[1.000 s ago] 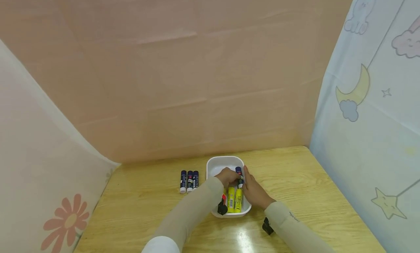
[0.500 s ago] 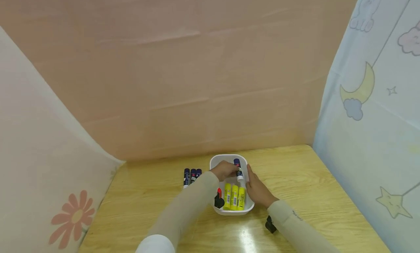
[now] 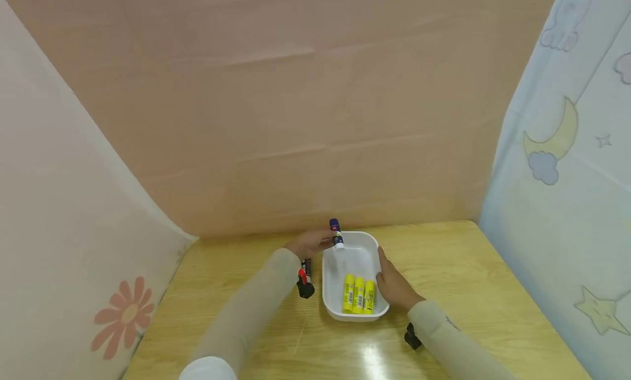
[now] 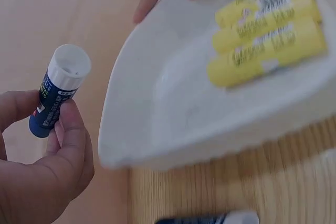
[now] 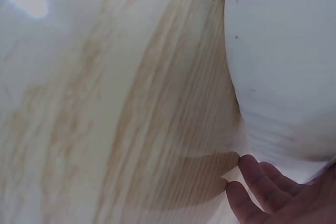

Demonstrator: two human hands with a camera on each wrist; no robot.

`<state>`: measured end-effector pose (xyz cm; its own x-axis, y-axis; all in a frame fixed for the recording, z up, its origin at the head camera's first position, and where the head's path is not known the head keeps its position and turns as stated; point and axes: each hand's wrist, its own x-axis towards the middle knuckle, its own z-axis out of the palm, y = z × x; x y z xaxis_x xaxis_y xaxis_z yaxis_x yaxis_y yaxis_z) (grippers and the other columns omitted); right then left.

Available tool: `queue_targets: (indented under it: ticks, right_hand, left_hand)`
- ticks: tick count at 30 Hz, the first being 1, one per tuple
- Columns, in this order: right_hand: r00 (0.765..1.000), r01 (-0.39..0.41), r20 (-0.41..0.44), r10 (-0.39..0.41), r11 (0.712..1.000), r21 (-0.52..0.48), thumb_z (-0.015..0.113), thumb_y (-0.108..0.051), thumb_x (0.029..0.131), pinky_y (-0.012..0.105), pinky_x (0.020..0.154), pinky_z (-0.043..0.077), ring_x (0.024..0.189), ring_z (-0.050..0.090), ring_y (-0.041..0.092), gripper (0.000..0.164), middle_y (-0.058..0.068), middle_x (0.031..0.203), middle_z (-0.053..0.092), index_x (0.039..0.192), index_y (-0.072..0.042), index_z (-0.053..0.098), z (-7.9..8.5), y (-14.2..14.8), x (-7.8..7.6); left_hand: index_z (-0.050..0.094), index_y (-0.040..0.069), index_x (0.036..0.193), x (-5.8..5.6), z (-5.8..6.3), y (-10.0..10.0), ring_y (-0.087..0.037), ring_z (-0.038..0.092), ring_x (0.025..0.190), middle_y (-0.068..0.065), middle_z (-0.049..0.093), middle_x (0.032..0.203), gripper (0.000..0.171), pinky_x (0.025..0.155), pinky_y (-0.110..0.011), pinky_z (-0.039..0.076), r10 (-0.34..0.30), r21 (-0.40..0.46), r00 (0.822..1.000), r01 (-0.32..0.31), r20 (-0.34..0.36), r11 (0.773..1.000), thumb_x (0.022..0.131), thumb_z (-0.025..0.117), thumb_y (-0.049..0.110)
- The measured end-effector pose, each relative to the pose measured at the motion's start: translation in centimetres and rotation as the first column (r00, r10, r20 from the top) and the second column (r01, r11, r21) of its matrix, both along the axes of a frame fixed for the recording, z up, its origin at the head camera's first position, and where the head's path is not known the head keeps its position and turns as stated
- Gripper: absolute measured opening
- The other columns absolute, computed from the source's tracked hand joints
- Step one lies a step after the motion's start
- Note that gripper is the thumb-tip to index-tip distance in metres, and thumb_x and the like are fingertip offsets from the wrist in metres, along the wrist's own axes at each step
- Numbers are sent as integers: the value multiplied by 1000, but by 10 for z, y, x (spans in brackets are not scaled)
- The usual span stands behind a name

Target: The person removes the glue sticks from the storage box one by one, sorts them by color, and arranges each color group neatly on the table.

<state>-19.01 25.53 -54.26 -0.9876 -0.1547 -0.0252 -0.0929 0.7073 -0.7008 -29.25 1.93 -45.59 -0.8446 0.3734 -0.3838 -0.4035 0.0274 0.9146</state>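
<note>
- Left hand [image 3: 310,243] pinches a navy-and-white cylindrical glue stick [image 3: 337,234] by the far-left corner of a white plastic tray [image 3: 362,258] — a slack pinch could drop it.
- Right hand [image 3: 394,286] grips the tray's right side — tilting could roll the yellow cylinders [image 3: 359,295].

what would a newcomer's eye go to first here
Probably the three yellow sticks, side by side in the near end of the white tray. Next, likely the dark blue stick pinched in the left hand, near the tray's far left corner. The reddish flower on the left cloth stands out too.
</note>
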Motion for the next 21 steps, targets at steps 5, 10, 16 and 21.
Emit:
queue_targets:
  ticks: [5,10,16,21]
  right_hand:
    - [1000,-1,-6,1,1000,10,34,-10,103,57,105,35,136,32,45,65,31,153,20,155,-4,-4,-1,3,0]
    - [1000,-4,-7,4,1000,-7,34,-9,102,58,108,29,138,28,46,65,31,154,18,155,-3,-3,-1,2,1]
    - [1000,-1,-6,1,1000,-9,35,-8,102,58,108,30,137,29,47,65,32,153,20,155,-3,-3,0,1,4]
    - [1000,-1,6,1,1000,-14,35,-10,102,58,108,29,138,27,45,66,30,154,19,155,-5,-4,3,0,3]
  left_hand:
    - [56,-11,121,-3,-2,-29,-17,56,92,-9,60,104,26,106,-42,40,55,16,998,-55,-7,998,99,53,3]
    - [56,-10,123,-4,-5,-53,-16,58,90,-9,60,102,28,108,-43,38,77,23,997,-78,28,997,100,53,6]
    - [55,-9,126,-3,-11,-83,-20,58,95,-11,60,107,31,108,-43,38,88,-13,996,-88,32,996,99,55,8]
    - [54,-10,127,-1,-17,-105,-22,56,101,-13,58,114,32,108,-44,38,99,-28,995,-99,16,995,99,55,6]
